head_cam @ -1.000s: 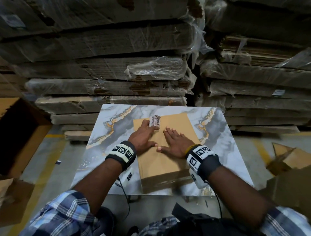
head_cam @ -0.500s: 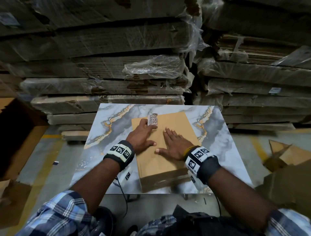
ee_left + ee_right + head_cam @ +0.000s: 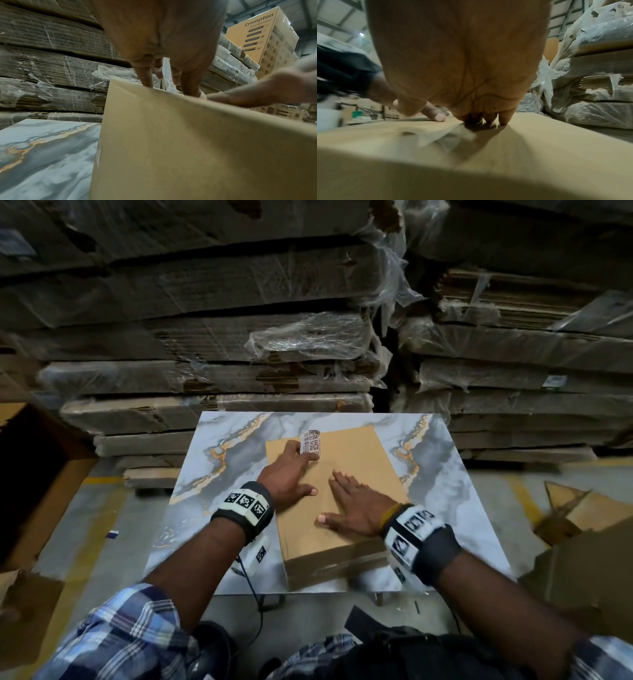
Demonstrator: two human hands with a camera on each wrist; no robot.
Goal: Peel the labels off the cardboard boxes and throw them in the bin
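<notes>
Two hands work at the frame's center on a flattened cardboard box (image 3: pixel 337 501) lying on the marble-patterned table (image 3: pixel 445 474): the left hand (image 3: pixel 286 475) pinches the curled label (image 3: pixel 311 441) near the box's upper left corner, the right hand (image 3: pixel 359 506) presses flat, fingers extended.

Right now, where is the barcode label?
In the head view the label stands curled up at the far left corner of the flat cardboard box, pinched by the left hand; the right hand presses the box beside it.
</notes>
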